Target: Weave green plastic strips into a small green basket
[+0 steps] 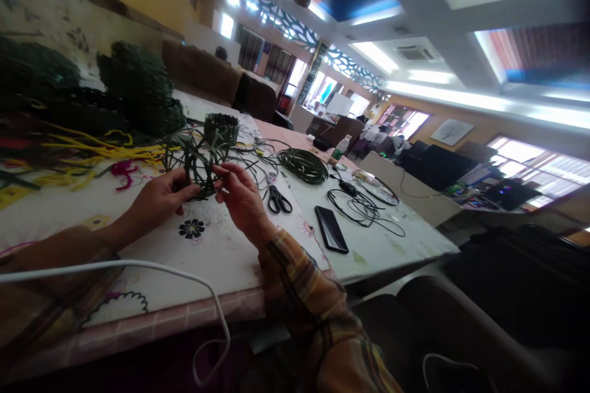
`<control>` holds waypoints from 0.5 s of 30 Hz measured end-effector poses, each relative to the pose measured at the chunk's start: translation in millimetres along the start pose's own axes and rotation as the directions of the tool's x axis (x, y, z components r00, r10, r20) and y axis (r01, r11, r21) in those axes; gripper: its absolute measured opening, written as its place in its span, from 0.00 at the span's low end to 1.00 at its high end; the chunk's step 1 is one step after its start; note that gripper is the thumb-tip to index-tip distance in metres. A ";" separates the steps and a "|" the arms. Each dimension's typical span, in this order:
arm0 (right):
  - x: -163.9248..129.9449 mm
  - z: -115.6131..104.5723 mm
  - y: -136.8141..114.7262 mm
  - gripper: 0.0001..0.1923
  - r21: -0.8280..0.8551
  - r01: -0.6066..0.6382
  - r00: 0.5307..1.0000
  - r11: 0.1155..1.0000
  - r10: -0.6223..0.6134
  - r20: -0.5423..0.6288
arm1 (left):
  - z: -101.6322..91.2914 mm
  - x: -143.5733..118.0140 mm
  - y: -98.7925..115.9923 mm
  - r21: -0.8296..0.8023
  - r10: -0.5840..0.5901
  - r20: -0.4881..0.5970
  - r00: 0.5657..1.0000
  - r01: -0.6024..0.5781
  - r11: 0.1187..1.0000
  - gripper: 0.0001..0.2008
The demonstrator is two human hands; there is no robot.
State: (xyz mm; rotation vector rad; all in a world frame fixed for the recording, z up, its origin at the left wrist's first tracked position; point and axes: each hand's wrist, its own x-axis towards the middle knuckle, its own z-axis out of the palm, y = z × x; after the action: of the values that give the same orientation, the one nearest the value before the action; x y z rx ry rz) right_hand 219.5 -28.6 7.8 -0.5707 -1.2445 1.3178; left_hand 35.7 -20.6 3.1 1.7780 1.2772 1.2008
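Between my hands, just above the table, is a loose open weave of dark green strips (197, 156) with several ends sticking out. My left hand (162, 196) grips its left lower side, thumb against the strips. At its right side, the fingers of my right hand (239, 196) pinch a thin green strip. Behind the weave stands a small dark green woven basket (222, 129). Black-handled scissors (279, 199) lie right of my right hand. A coil of green strip (303, 165) rests farther back.
Yellow strips (106, 150), a magenta strip (124, 173) and a dark green woven pile (136, 83) occupy the left. A phone (330, 229), black cable (357, 206) and bottle (341, 147) are on the right. A white cable (161, 267) crosses the foreground.
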 end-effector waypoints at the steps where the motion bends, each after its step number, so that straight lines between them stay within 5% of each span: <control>1: 0.6 -1.5 -1.1 0.20 0.005 0.010 1.000 1.000 -0.010 -0.006 | 0.8 -0.2 -0.4 -0.028 0.011 0.006 1.000 -0.011 1.000 0.19; 6: 0.4 -6.9 -10.4 0.23 0.016 0.015 0.997 1.000 -0.016 0.070 | -0.5 0.6 -2.2 -0.101 0.068 0.038 0.997 -0.064 0.993 0.18; 15: -2.1 -15.6 -23.7 0.21 -0.252 0.019 0.950 0.967 0.061 0.308 | -6.2 1.8 -13.5 0.116 0.045 0.126 0.991 -0.060 0.991 0.20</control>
State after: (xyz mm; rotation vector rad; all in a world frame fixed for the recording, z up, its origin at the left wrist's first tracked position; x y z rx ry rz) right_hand 243.3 -31.3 23.1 -0.5678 -1.6900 1.3108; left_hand 25.2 -14.5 -5.8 1.9514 1.2610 1.0434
